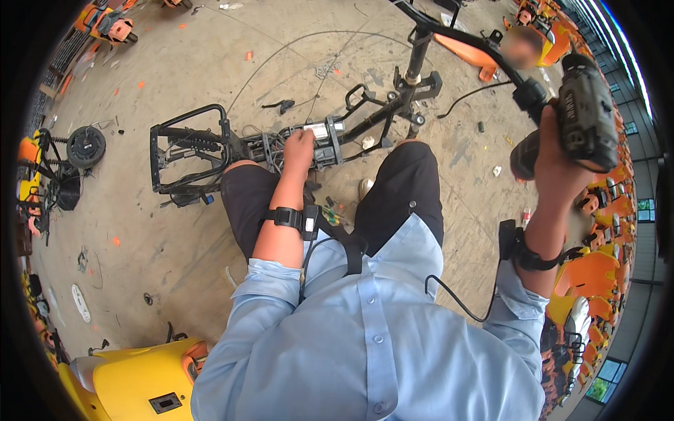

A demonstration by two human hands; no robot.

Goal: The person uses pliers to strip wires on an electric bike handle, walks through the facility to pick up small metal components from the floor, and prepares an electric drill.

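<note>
Gripping a power drill (586,112) in the right hand (554,158), raised.

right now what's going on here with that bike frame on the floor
A person in a light blue shirt and black shorts stands over a stripped black metal scooter frame lying on the concrete floor. The left hand reaches down onto the silver box-shaped part mounted mid-frame. The right hand is raised to the side, its grip closed on a dark cordless power drill. A detached black wheel lies to the left, and a yellow scooter body sits near the person.
</note>
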